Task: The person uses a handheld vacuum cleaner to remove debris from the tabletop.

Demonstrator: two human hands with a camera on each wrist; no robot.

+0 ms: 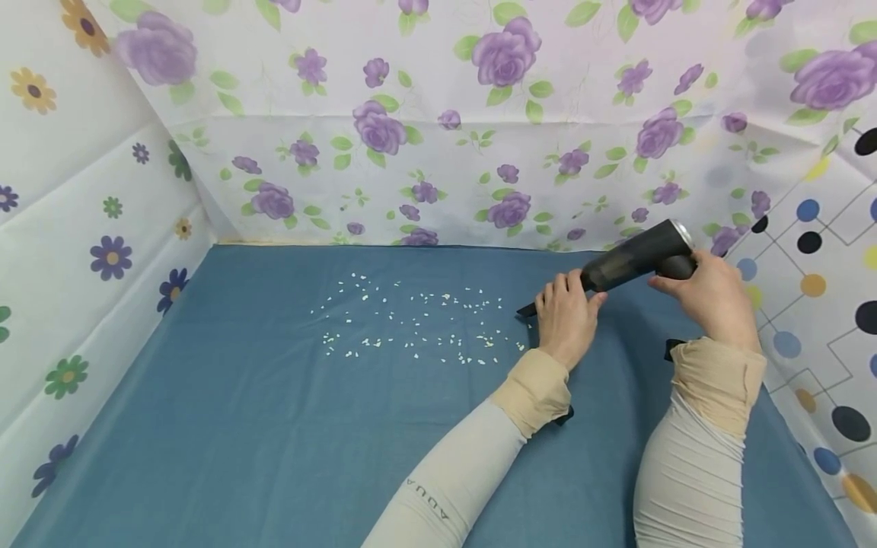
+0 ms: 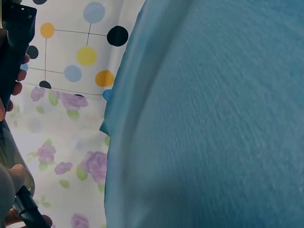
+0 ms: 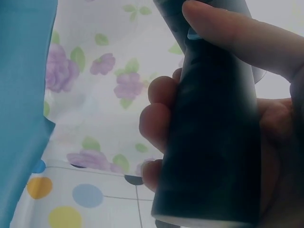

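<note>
A black handheld vacuum cleaner slants down to the left over the blue cloth, at the right of the head view. My right hand grips its handle; in the right wrist view the thumb lies along the top by a small pale button. My left hand holds the narrow nozzle at the front, its tip poking out past the fingers. Small white scraps lie scattered over the cloth, left of the nozzle tip.
The blue cloth covers the work surface. A flowered sheet hangs behind it, with another flower-patterned sheet on the left and a dotted one on the right, close beside the right forearm.
</note>
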